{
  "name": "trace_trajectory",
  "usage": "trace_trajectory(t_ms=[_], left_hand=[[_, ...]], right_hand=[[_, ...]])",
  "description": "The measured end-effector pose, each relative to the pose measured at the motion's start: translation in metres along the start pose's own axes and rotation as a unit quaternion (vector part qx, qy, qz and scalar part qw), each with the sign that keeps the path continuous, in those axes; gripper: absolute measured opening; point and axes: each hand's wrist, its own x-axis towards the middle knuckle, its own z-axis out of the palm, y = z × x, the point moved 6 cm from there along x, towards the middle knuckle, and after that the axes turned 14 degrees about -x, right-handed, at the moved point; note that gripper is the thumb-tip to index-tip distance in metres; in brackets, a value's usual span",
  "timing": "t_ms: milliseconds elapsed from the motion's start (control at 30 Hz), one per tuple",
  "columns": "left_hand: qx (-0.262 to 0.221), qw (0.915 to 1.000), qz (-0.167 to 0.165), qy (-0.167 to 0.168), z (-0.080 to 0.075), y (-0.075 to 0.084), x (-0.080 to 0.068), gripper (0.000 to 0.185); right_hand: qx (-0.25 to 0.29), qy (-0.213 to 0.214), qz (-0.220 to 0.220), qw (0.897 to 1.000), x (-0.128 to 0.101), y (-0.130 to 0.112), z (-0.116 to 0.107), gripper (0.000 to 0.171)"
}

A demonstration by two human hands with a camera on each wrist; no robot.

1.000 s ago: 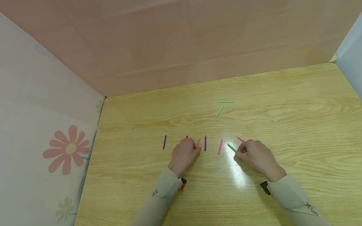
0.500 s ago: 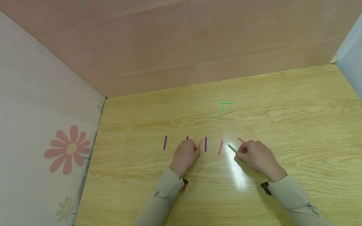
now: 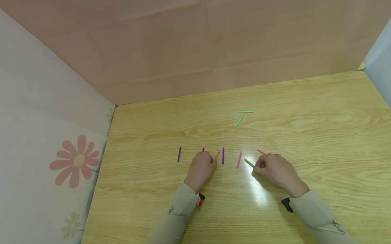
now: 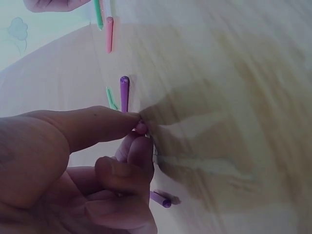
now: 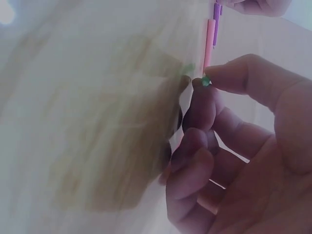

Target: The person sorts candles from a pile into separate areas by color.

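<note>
In the head view my left hand (image 3: pixel 200 170) pinches a pink crayon (image 3: pixel 217 155) between thumb and index finger; its blunt end shows at the fingertips in the left wrist view. A purple crayon (image 3: pixel 203 149) is partly hidden behind that hand, and another purple crayon (image 3: pixel 223 155) lies just to its right. My right hand (image 3: pixel 278 172) pinches a green crayon (image 3: pixel 249 162), slanting up and left from the fingertips. Between the hands lies a pink crayon (image 3: pixel 239 159). Beyond the right hand, a second pink crayon (image 3: pixel 260 151) is partly covered by it.
Two light green crayons (image 3: pixel 238 121) lie farther back on the wooden table (image 3: pixel 141 130). A purple crayon (image 3: pixel 179 154) lies at the left. A brown panel (image 3: pixel 189 42) stands along the back edge, with a flower-patterned white wall (image 3: pixel 22 112) on the left.
The pink crayon in my left hand has tilted further to the right. My right hand has shifted slightly down and left with the green crayon. The view has drifted a little.
</note>
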Motion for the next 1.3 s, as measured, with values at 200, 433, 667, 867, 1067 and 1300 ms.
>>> trace_trajectory(t_ms=[200,433,667,867,1067,1300], left_hand=[[-0.001,1.0,0.001,0.004,0.001,-0.001,0.001,0.034],[-0.005,0.9999,0.006,0.01,0.002,-0.001,0.001,0.036],[-0.016,0.9998,0.008,0.01,0.002,-0.003,0.001,0.036],[-0.021,0.9997,0.001,0.011,0.001,-0.003,0.001,0.03],[-0.022,0.9997,0.004,0.009,0.001,-0.004,0.001,0.033],[-0.027,0.9996,0.002,0.009,0.002,-0.005,0.002,0.033]], right_hand=[[0.007,0.014,-0.009,1.0,0.002,-0.002,-0.004,0.011],[0.013,0.044,-0.035,0.998,0.006,-0.002,-0.011,0.01],[0.027,0.05,-0.045,0.997,0.01,0.001,-0.02,0.011],[0.024,0.063,-0.045,0.997,0.013,0.005,-0.028,0.017],[0.027,0.062,-0.035,0.997,0.016,0.011,-0.033,0.02],[0.035,0.058,-0.027,0.997,0.019,0.016,-0.038,0.02]])
